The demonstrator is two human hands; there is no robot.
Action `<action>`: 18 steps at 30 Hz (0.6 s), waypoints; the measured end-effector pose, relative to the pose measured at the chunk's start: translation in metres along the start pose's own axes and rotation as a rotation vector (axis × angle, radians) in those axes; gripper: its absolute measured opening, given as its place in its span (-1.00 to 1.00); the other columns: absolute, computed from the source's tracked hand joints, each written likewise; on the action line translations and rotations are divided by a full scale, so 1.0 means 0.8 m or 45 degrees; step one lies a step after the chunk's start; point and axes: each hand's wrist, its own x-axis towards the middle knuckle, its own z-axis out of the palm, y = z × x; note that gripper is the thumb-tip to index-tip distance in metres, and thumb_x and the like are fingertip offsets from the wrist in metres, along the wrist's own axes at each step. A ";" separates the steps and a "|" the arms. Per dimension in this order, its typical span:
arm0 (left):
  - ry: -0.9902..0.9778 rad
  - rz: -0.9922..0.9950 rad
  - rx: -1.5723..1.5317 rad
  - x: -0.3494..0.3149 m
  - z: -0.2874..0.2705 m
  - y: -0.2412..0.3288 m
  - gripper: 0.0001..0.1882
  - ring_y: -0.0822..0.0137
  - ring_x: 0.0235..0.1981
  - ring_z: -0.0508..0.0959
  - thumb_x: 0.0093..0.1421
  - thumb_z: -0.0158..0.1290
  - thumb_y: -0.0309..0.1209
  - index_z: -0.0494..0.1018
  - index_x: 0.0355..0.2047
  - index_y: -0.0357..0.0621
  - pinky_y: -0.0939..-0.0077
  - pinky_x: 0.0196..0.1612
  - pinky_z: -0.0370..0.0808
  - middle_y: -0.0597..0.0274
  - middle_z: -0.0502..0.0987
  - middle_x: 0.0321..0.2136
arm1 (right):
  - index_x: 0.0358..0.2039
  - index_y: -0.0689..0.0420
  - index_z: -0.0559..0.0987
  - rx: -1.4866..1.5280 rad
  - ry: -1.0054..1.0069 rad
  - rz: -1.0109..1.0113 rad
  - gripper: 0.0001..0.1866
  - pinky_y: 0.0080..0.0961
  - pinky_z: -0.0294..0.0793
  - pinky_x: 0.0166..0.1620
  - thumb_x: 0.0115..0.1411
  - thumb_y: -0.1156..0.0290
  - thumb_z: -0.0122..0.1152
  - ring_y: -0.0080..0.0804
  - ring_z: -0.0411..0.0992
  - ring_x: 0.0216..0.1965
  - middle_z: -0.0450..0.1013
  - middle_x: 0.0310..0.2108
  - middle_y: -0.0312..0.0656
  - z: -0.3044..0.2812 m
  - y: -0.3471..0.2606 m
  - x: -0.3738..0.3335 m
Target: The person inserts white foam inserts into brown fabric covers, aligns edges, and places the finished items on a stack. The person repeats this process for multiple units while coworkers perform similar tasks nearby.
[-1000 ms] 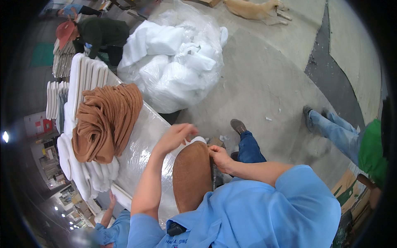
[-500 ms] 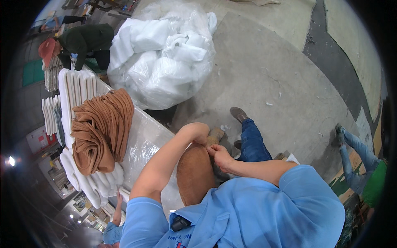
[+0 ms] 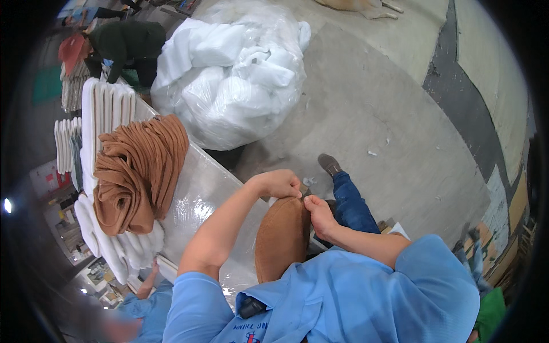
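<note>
A brown fabric cushion (image 3: 281, 240) with a seam along its edge stands against my body beside the table. At its far top corner my left hand (image 3: 279, 184) is closed in a pinch on the fabric edge. My right hand (image 3: 321, 217) pinches the same corner from the right, thumb upward, close to the left fingertips. Whatever small part sits between the fingers is too small to make out. To the left, a folded pile of brown fabric covers (image 3: 140, 171) lies on top of white padded pieces (image 3: 108, 117).
A plastic-covered table (image 3: 197, 197) runs along my left. Beyond it stands a large clear bag of white stuffing (image 3: 229, 74). A person in a red hat (image 3: 123, 48) bends over the far end. A tan dog (image 3: 363, 7) lies on the floor. Another person in green (image 3: 492, 308) is at lower right.
Both hands have shifted slightly right along with the cushion's corner. My left hand has turned, so its pinching fingers now show. The person in green has moved lower at the right.
</note>
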 end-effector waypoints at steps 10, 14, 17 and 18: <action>0.363 -0.123 -0.482 0.028 0.037 -0.053 -0.73 0.48 -0.51 0.44 0.21 0.27 -0.26 0.57 -0.55 -0.14 0.39 -0.45 0.37 0.39 0.51 -0.61 | -0.05 0.09 0.55 0.248 0.162 0.305 -0.67 -0.25 0.48 0.03 0.61 0.17 -0.14 -0.37 0.50 -0.10 0.56 -0.14 -0.23 0.033 -0.028 0.039; 0.612 -0.178 -1.065 0.032 0.072 -0.084 -0.75 0.49 -0.51 0.48 0.23 0.26 -0.27 0.60 -0.51 -0.15 0.43 -0.47 0.39 0.38 0.54 -0.59 | -0.05 0.10 0.55 0.237 0.141 0.394 -0.68 -0.21 0.51 0.02 0.60 0.18 -0.12 -0.32 0.53 -0.09 0.58 -0.13 -0.18 0.036 -0.031 0.064; 0.861 -0.115 -1.313 0.039 0.109 -0.102 -0.74 0.49 -0.52 0.48 0.25 0.24 -0.28 0.60 -0.50 -0.19 0.41 -0.48 0.41 0.38 0.54 -0.60 | -0.06 0.09 0.56 0.241 -0.002 0.401 -0.69 -0.21 0.53 0.02 0.60 0.17 -0.09 -0.28 0.55 -0.12 0.58 -0.16 -0.16 0.035 -0.012 0.088; 0.935 -0.100 -1.368 0.040 0.116 -0.107 -0.73 0.49 -0.52 0.48 0.26 0.23 -0.28 0.59 -0.50 -0.20 0.40 -0.48 0.41 0.39 0.53 -0.60 | -0.07 0.09 0.57 0.212 -0.005 0.383 -0.69 -0.20 0.53 0.01 0.59 0.16 -0.07 -0.27 0.55 -0.14 0.59 -0.18 -0.16 0.035 -0.012 0.089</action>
